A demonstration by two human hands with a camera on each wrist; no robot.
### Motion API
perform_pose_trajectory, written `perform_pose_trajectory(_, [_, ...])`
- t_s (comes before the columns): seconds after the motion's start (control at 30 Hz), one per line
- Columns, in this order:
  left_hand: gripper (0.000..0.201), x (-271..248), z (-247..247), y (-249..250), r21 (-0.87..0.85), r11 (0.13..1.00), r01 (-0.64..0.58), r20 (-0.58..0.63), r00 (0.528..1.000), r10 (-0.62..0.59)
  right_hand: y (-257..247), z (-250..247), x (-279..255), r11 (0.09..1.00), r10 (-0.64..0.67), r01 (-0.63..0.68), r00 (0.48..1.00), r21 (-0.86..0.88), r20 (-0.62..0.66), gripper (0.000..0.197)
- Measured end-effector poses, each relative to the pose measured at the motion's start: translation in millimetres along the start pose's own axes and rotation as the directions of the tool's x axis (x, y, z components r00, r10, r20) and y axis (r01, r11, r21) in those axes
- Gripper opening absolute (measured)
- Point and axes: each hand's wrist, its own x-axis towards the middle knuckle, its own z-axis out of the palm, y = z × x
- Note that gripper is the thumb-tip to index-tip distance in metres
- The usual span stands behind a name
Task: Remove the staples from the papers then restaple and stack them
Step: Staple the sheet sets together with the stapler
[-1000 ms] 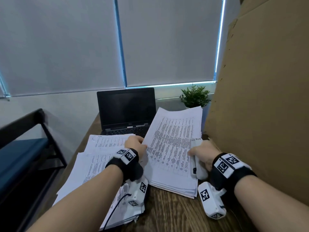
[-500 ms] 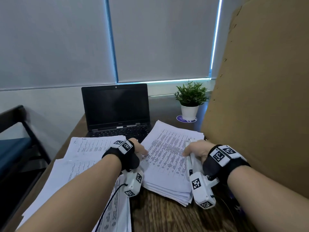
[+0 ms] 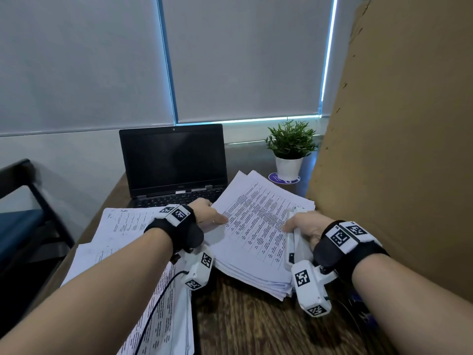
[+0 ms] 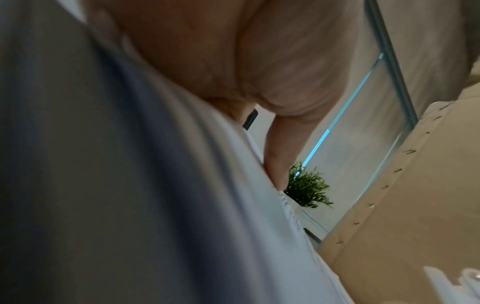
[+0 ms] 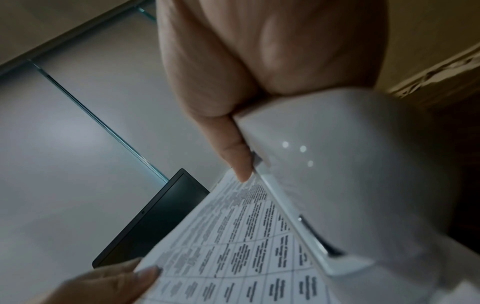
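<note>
Since a second ago both hands have come lower and the sheaf I was lifting now lies flatter, back down onto the right-hand pile point(image 3: 258, 242); the view has also tipped, so the potted plant point(image 3: 290, 143) shows whole.

Nearest me, the wooden desk point(image 3: 243, 316) carries a second, looser spread of printed sheets point(image 3: 120, 229) under my left forearm. My right hand point(image 3: 304, 228) is wrapped round a white stapler point(image 3: 291, 242), fingers curled over its body and the thumb lying along its edge down to the paper; the right wrist view shows the stapler point(image 5: 345, 174) hard against the right margin of the top sheet point(image 5: 233, 257). My left hand point(image 3: 204, 213) sits at the pile's left edge, the thumb stretched flat on the page. In the left wrist view a finger point(image 4: 280, 152) points down at the paper edge, but I cannot tell whether it pinches a sheet or only presses.

Beyond the hands stand the open laptop point(image 3: 174, 162) with a dark screen, then the plant, and the cardboard sheet point(image 3: 396, 149) along the right.

My reading: the sheaf is being squared up for a fresh staple. I cannot see whether its old staple is out.
</note>
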Motion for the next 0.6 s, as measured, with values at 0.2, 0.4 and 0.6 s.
perform_pose_trajectory(0.2, [0.023,-12.5,-10.8,29.9,-0.126,0.963,-0.24,-0.004,0.97,0.242,10.9,-5.5,7.9,0.998,-0.027,0.027,1.0,0.061,-0.003,0.091])
perform_pose_trajectory(0.4, [0.044,-47.7,-17.6,60.8,-0.222,0.849,-0.48,-0.073,0.876,0.477,14.4,-3.8,-29.8,0.946,-0.001,-0.01,0.999,0.323,0.033,0.08])
perform_pose_trajectory(0.6, [0.054,-113.2,-50.8,45.7,-0.403,0.703,-0.586,-0.058,0.783,0.619,6.2,11.6,-91.1,0.767,-0.2,-0.009,0.947,0.642,0.252,0.054])
